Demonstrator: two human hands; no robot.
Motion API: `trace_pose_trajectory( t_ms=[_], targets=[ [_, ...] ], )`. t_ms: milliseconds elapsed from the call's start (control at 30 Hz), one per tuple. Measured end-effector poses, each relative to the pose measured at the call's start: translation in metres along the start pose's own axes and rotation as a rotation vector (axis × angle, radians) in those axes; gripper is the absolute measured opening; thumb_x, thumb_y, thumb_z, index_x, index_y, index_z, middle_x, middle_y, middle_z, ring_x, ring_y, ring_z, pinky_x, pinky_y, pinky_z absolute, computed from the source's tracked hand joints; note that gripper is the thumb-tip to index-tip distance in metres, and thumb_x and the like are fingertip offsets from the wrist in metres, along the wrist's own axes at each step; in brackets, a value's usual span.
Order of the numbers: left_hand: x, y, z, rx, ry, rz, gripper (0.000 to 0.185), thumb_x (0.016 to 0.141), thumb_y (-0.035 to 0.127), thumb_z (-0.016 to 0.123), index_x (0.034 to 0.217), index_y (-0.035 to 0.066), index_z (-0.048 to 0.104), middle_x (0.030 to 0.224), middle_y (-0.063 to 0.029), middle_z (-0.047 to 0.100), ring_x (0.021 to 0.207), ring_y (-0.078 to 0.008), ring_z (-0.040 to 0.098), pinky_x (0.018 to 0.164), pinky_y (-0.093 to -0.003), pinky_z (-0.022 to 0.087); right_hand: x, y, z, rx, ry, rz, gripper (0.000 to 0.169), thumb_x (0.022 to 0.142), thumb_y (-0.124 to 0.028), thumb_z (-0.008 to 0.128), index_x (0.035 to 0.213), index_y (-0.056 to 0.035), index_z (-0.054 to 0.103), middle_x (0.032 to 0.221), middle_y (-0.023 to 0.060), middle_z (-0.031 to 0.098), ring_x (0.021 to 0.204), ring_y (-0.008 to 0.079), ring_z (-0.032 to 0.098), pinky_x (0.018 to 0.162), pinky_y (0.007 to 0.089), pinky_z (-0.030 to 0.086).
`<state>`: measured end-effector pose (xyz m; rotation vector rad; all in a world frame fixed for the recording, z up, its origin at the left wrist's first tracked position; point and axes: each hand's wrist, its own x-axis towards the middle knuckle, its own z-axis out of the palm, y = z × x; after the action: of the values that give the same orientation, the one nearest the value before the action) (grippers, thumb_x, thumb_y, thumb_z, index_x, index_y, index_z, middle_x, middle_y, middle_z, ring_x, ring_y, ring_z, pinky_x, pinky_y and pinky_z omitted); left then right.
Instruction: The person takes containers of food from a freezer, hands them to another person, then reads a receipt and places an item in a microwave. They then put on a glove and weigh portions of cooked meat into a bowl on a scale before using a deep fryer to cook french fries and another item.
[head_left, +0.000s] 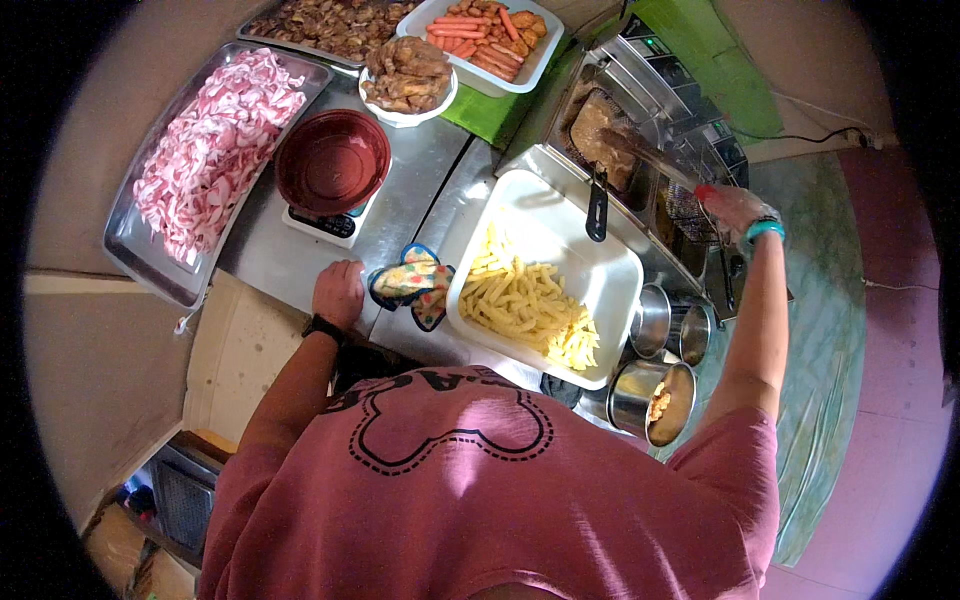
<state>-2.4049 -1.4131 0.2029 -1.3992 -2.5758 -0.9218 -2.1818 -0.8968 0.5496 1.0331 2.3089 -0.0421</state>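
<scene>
My right hand (742, 210), in a clear plastic glove with a teal band at the wrist, is closed on a long utensil with a red part at its grip (675, 172). The utensil's far end is blurred over a wire fryer basket (600, 127) holding brown food in the deep fryer; its exact type cannot be told. My left hand (339, 292) rests on the edge of the steel counter, with no object visible in it. Beside it lies a patterned cloth mitt or potholder (416, 283). Between the hands stands a white tub (615, 262) of raw-looking potato fries (525, 307).
A red-brown bowl (334, 161) sits on a digital scale (322, 223). Further left is a steel tray (142, 262) of sliced raw meat. Cooked meat and a tub of sausages (551, 52) stand at the back. Several steel pots (626, 397) stand right of the fries.
</scene>
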Motion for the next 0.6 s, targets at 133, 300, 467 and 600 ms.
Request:
trace_pose_trajectory(
  t_ms=[133,300,467,600],
  targets=[
    [0.000,0.002,-0.001,-0.012,0.024,0.013,0.014,0.071,0.006,0.047,0.084,0.005,0.051,0.074,-0.0110,0.052,0.074,-0.0295,0.051,0.064,-0.0411,0.041,-0.035,-0.046,-0.006,-0.081,-0.060,0.132,0.035,0.075,-0.030,0.055,0.102,-0.0078,0.055,0.087,0.0125,0.058,0.079,0.0258,0.056,0.068,0.0367,0.044],
    [-0.002,0.002,-0.006,-0.002,0.028,0.006,0.012,0.072,0.007,0.047,0.084,0.006,0.051,0.074,-0.0116,0.052,0.072,-0.0303,0.051,0.063,-0.0405,0.041,-0.024,-0.089,0.037,-0.214,0.157,0.111,0.039,0.077,-0.038,0.053,0.102,-0.0092,0.058,0.097,0.0138,0.060,0.092,0.0298,0.056,0.078,0.0380,0.044],
    [0.010,0.014,-0.009,-0.258,0.075,-0.090,0.013,0.077,0.009,0.050,0.088,0.003,0.054,0.081,-0.0137,0.057,0.076,-0.0312,0.054,0.067,-0.0391,0.044,0.018,-0.055,0.077,-0.226,0.175,0.109,0.045,0.080,-0.044,0.044,0.096,-0.0055,0.060,0.097,0.0184,0.058,0.093,0.0338,0.054,0.079,0.0391,0.043],
    [0.087,0.131,-0.022,-1.000,-0.121,-0.241,0.019,0.085,0.016,0.050,0.097,0.001,0.054,0.080,-0.0117,0.059,0.073,-0.0170,0.058,0.065,-0.0292,0.046,0.014,-0.066,0.073,-0.186,0.150,0.154,0.050,0.080,-0.045,0.044,0.097,-0.0008,0.060,0.102,0.0222,0.055,0.097,0.0345,0.053,0.083,0.0399,0.042]
  ],
)
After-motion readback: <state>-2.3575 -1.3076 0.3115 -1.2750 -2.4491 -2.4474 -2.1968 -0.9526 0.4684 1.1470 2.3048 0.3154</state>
